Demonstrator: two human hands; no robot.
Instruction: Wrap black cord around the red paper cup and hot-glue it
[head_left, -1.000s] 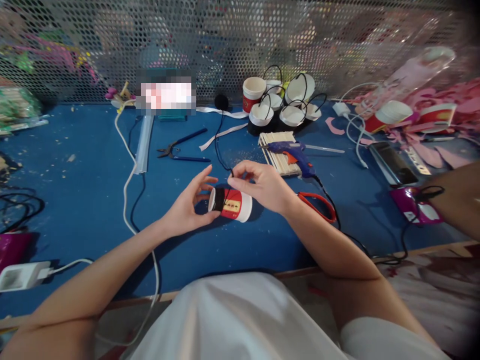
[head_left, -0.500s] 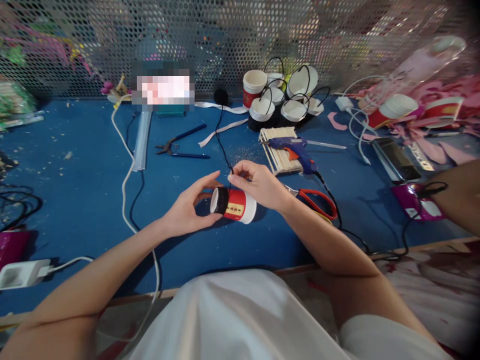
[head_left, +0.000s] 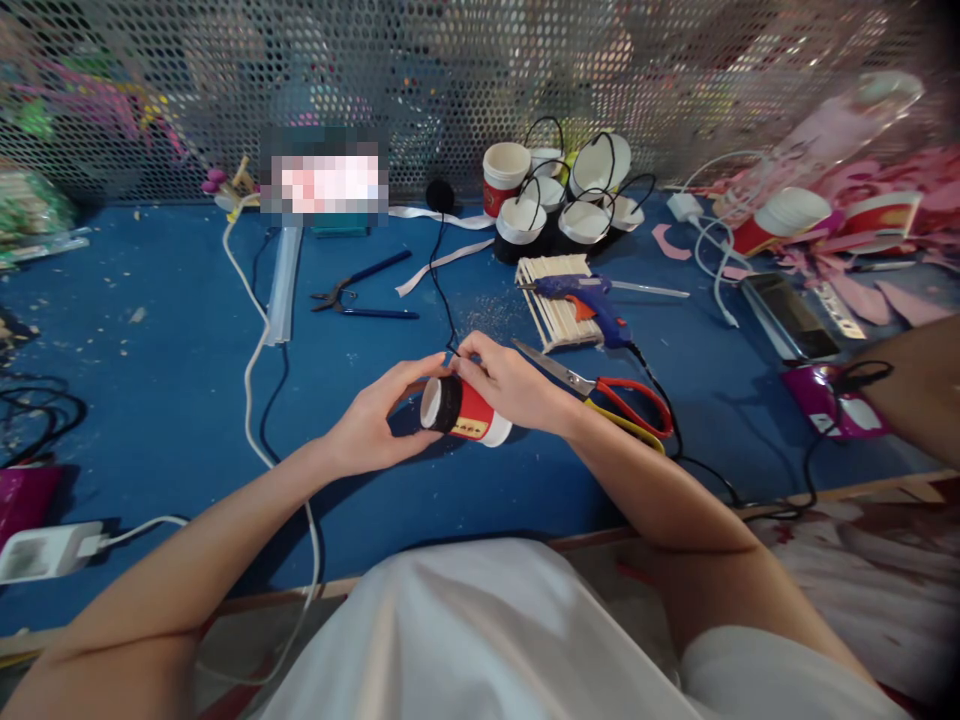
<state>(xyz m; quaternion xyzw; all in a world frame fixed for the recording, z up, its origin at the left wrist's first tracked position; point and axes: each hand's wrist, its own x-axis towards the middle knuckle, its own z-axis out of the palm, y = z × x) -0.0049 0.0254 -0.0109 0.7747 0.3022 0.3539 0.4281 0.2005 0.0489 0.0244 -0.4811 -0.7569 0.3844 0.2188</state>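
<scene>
Holding a small red paper cup (head_left: 466,411) on its side just above the blue table (head_left: 172,400), I have both hands wrapped around it near the table's middle. My left hand (head_left: 373,425) grips the cup's black-banded end from the left, fingers curled about it with the thumb underneath. My right hand (head_left: 514,385) rests over the top of the cup, fingertips pinched on a thin black cord (head_left: 439,290) right at the black band (whether the cord is already stuck to the cup, I cannot tell). That cord runs away across the table toward the mesh wall.

Just beside my right wrist lie red-handled scissors (head_left: 607,392), blades pointing left. A little farther sits a blue glue gun (head_left: 581,292) lying across a stack of wooden sticks (head_left: 553,300). To the left, well apart, are dark pliers (head_left: 360,295) and a white cable (head_left: 251,370). Farther back, near the perforated wall, a cluster of cups with black cord handles (head_left: 570,195) stands together. At the right edge another person's arm (head_left: 919,385) reaches in beside a purple item.
</scene>
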